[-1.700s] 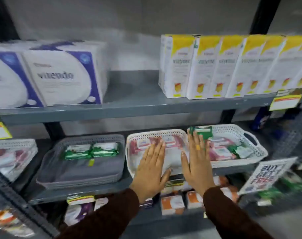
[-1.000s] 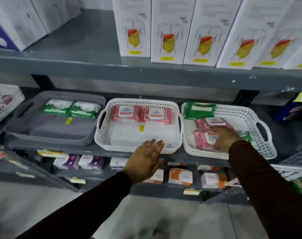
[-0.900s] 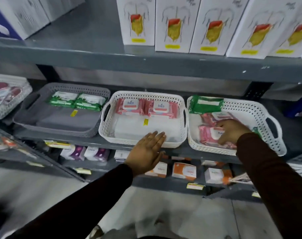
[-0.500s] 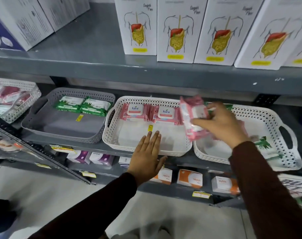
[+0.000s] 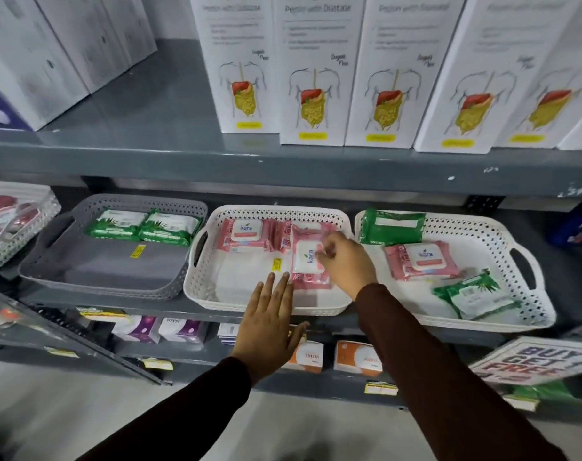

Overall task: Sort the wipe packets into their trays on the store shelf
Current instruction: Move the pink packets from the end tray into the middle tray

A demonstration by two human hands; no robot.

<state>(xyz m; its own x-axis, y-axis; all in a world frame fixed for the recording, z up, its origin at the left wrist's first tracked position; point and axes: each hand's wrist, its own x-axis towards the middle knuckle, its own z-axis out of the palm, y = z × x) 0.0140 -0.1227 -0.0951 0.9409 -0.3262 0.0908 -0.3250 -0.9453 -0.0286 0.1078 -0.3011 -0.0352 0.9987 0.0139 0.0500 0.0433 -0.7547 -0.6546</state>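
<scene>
Three perforated trays sit side by side on the middle shelf. My right hand [image 5: 344,262] grips a pink wipe packet [image 5: 306,257] by its right edge, low inside the middle white tray [image 5: 203,277], right side. Two more pink packets [image 5: 246,235] lie along that tray's back wall. My left hand [image 5: 269,322] rests flat and open against the tray's front rim. The right white tray [image 5: 529,314] holds a green packet [image 5: 394,226] at its back left, a pink packet [image 5: 422,259] and green packets [image 5: 475,292] at the front. The grey tray [image 5: 110,284] holds two green packets [image 5: 143,226].
The upper shelf edge [image 5: 283,164] overhangs the trays and carries tall white boxes [image 5: 316,71]. Another white basket [image 5: 15,221] with red packets stands at far left. Small boxes [image 5: 357,357] fill the lower shelf, and a promo sign [image 5: 535,364] hangs at the lower right.
My right hand took a pink packet out of the right tray, carried it left and lowered it into the middle tray. My left hand stayed at that tray's front rim.
</scene>
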